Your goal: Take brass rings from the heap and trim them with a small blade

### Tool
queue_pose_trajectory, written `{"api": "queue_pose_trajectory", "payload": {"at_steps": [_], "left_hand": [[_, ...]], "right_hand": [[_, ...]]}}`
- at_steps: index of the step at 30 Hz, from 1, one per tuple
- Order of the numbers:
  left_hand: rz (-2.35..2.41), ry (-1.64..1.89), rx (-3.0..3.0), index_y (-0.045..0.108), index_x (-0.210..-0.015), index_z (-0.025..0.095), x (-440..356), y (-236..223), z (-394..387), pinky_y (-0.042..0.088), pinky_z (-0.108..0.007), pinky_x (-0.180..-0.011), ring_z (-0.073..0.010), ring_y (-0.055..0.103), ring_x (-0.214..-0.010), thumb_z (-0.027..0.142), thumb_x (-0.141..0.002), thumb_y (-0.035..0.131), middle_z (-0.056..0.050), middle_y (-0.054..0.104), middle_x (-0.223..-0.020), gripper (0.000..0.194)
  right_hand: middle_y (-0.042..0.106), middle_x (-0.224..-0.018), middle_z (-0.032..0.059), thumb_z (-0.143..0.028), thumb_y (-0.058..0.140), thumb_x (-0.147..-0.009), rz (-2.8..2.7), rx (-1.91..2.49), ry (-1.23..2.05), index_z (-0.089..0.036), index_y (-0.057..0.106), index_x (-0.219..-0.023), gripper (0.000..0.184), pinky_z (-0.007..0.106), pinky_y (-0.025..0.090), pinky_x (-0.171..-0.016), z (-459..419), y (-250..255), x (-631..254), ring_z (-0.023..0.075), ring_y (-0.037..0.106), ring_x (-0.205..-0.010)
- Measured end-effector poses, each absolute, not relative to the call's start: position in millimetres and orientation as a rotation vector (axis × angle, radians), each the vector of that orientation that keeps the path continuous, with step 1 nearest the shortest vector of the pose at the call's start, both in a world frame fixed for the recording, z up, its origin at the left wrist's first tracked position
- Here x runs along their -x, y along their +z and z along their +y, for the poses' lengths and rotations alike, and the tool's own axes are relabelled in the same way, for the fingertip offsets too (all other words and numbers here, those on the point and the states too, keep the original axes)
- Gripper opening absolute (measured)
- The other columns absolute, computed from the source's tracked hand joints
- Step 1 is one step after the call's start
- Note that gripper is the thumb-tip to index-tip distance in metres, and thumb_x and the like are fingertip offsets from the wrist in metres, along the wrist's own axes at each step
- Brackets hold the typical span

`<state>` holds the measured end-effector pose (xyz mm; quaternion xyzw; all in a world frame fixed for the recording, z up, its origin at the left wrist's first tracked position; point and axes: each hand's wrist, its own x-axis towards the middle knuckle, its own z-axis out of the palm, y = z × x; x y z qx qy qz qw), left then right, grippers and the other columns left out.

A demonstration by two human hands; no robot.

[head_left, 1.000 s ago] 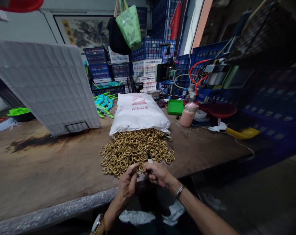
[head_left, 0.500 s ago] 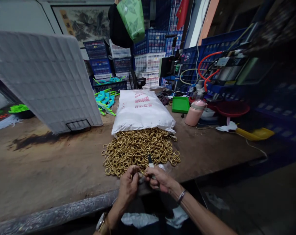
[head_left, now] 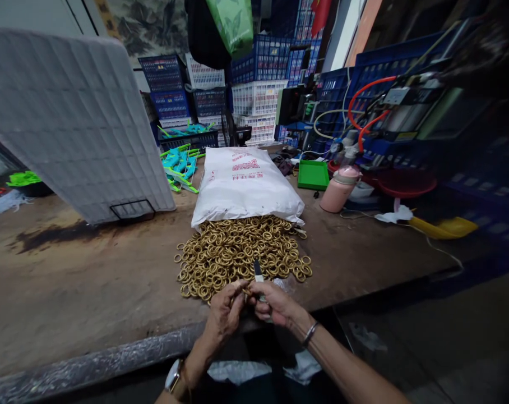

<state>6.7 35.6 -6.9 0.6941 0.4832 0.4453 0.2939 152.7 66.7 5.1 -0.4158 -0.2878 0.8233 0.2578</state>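
Note:
Both hands meet at the near edge of a heap of gold-coloured rings (head_left: 233, 252) on the table. My left hand (head_left: 226, 311) is closed in a pinch on a small gold ring (head_left: 246, 291), most of it hidden by fingertips. My right hand (head_left: 273, 303) wraps round what looks like a utility knife (head_left: 258, 273), its dark blade pointing away over the heap. The right thumb and fingertips are at the same ring. Behind the heap lies a white sack (head_left: 246, 188) with red print, its near end by the rings.
A pale ribbed panel (head_left: 78, 123) stands on the left of the table (head_left: 90, 292). Blue and green plastic pieces (head_left: 179, 167) lie beyond it. To the right are a green tray (head_left: 313, 175), a pink bottle (head_left: 339, 189) and a yellow scoop (head_left: 443, 227). Stacked crates (head_left: 258, 98) stand behind.
My hands have drawn slightly closer together around the ring, and the left fingers now cover more of it. The view has tilted down a little.

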Motion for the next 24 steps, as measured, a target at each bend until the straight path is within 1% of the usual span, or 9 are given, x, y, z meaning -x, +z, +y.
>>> {"api": "queue_pose_trajectory", "payload": {"at_steps": [3,5,8,10,12,14,18,21,24], "left_hand": [[1.297,1.151,-1.781,0.062,-0.09,0.018,-8.7,-2.1,31.7,0.048,-0.025,-0.068,-0.0155,0.062,-0.074,0.016,-0.08,0.043,-0.005,0.068,-0.081,0.022],[1.359,1.125,-1.76,0.062,-0.083,0.018,-8.2,-0.2,29.4,0.046,-0.024,-0.062,-0.0144,0.06,-0.066,0.016,-0.078,0.044,-0.003,0.066,-0.073,0.019],[1.426,1.095,-1.749,0.062,-0.076,0.018,-7.0,2.8,26.6,0.043,-0.023,-0.059,-0.0141,0.058,-0.062,0.016,-0.076,0.046,-0.001,0.063,-0.066,0.016],[1.445,1.084,-1.723,0.061,-0.071,0.017,-7.3,5.4,25.3,0.042,-0.023,-0.059,-0.0139,0.056,-0.06,0.017,-0.076,0.047,-0.001,0.062,-0.063,0.014],[1.432,1.083,-1.678,0.061,-0.07,0.017,-8.6,8.2,24.3,0.041,-0.024,-0.061,-0.0141,0.055,-0.061,0.017,-0.075,0.048,-0.001,0.061,-0.064,0.014],[1.396,1.105,-1.614,0.061,-0.07,0.017,-10.5,10.9,23.5,0.041,-0.024,-0.063,-0.0144,0.054,-0.064,0.018,-0.074,0.049,-0.001,0.061,-0.066,0.013],[1.276,1.132,-1.333,0.056,-0.061,0.016,-13.2,16.0,20.8,0.037,-0.022,-0.056,-0.0114,0.047,-0.056,0.024,-0.072,0.054,0.001,0.053,-0.058,0.014],[1.159,1.042,-1.112,0.053,-0.061,0.015,-12.5,18.1,17.8,0.028,-0.019,-0.044,-0.0071,0.035,-0.044,0.035,-0.073,0.055,0.005,0.044,-0.049,0.023],[1.037,1.005,-0.995,0.052,-0.063,0.015,-10.9,17.6,14.8,0.021,-0.019,-0.041,-0.0051,0.028,-0.04,0.044,-0.075,0.053,0.007,0.038,-0.046,0.031]], "right_hand": [[0.045,-0.049,-0.0068,-0.021,0.043,-0.064,-0.838,1.124,2.28,-0.016,0.045,-0.064,0.005,0.017,0.014,-0.034,65.1,7.7,-152.7,0.0002,0.021,-0.03],[0.046,-0.052,-0.006,-0.024,0.043,-0.067,-0.99,1.207,2.194,-0.016,0.045,-0.063,0.009,0.017,0.014,-0.034,62.8,10.2,-152.1,0.0007,0.022,-0.031],[0.044,-0.053,-0.007,-0.033,0.042,-0.073,-1.233,1.343,1.895,-0.018,0.045,-0.069,0.016,0.018,0.015,-0.034,58.9,15.5,-149.9,0.0025,0.024,-0.033],[0.042,-0.055,-0.0071,-0.037,0.043,-0.076,-1.384,1.353,1.644,-0.019,0.044,-0.07,0.019,0.018,0.022,-0.038,56.6,20.2,-147.9,0.0041,0.029,-0.039],[0.042,-0.057,-0.0062,-0.038,0.047,-0.074,-1.551,1.339,1.407,-0.018,0.045,-0.066,0.022,0.019,0.028,-0.046,54.6,24.8,-145.8,0.006,0.035,-0.049],[0.04,-0.057,-0.0059,-0.037,0.049,-0.073,-1.675,1.332,1.27,-0.017,0.043,-0.06,0.025,0.019,0.029,-0.05,53.2,27.8,-143.8,0.0071,0.035,-0.055],[0.039,-0.055,-0.0059,-0.038,0.046,-0.076,-1.67,1.318,1.349,-0.017,0.042,-0.058,0.028,0.019,0.028,-0.049,52.8,26.7,-141.7,0.0074,0.034,-0.054],[0.04,-0.055,-0.0056,-0.039,0.047,-0.076,-1.596,1.297,1.41,-0.017,0.042,-0.059,0.028,0.019,0.029,-0.049,53.1,24.0,-141.6,0.0075,0.035,-0.054],[0.04,-0.053,-0.0059,-0.04,0.045,-0.077,-1.561,1.239,1.497,-0.018,0.042,-0.06,0.028,0.019,0.029,-0.048,52.6,23.7,-142.0,0.0071,0.034,-0.051]]}}
